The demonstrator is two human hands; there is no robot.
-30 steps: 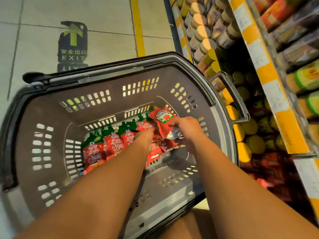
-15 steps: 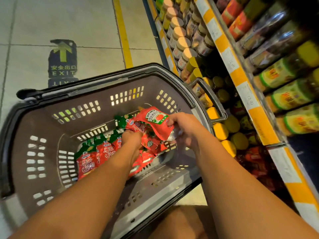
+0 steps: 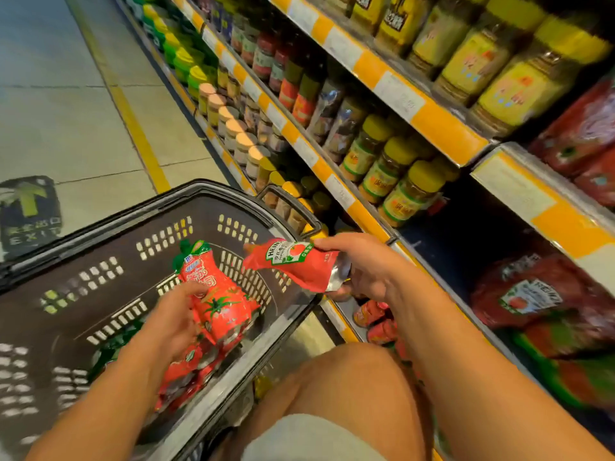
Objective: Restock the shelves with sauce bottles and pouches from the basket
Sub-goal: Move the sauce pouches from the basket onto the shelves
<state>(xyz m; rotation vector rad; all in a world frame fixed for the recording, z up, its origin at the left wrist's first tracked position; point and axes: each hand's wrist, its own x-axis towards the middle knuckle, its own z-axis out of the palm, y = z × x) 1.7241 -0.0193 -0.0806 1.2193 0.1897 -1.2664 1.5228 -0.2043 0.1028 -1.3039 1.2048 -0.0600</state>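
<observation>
While gripping the Heinz pouch by its silver base end in the curled fingers of the right hand, holds it just above the right rim of the basket, long axis near level, spout end pointing left, base toward the shelving. Clasps in the left hand a green-topped pouch over the basket's heap, top slanting away and left. Judged nearer the low shelf of matching red pouches on the right-hand side, so probably calls for a swing rightward, base leading.
</observation>
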